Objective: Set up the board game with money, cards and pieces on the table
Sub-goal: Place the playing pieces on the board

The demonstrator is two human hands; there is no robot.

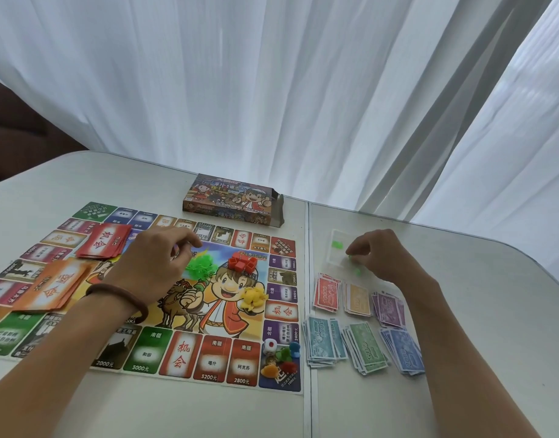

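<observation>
Green pieces [200,265]: heaped at the centre of the board [208,368] beside the red blocks [242,263], sorted by colour. A few stragglers [337,245] lie on the clear bag [330,263] to the board's right.
My left hand [155,263]: curled over the heap; I cannot tell if it grips a piece.
My right hand [382,257]: fingertips bunched at a straggler, probably to gather it; grasp unclear.
Money [363,346]: six sorted piles near the bag.
Card decks [106,245]: two, on the board.

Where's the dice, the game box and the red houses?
dice [270,345]: head view, top face.
game box [230,197]: head view, printed lid.
red houses [242,263]: head view, middle of pile.
</observation>
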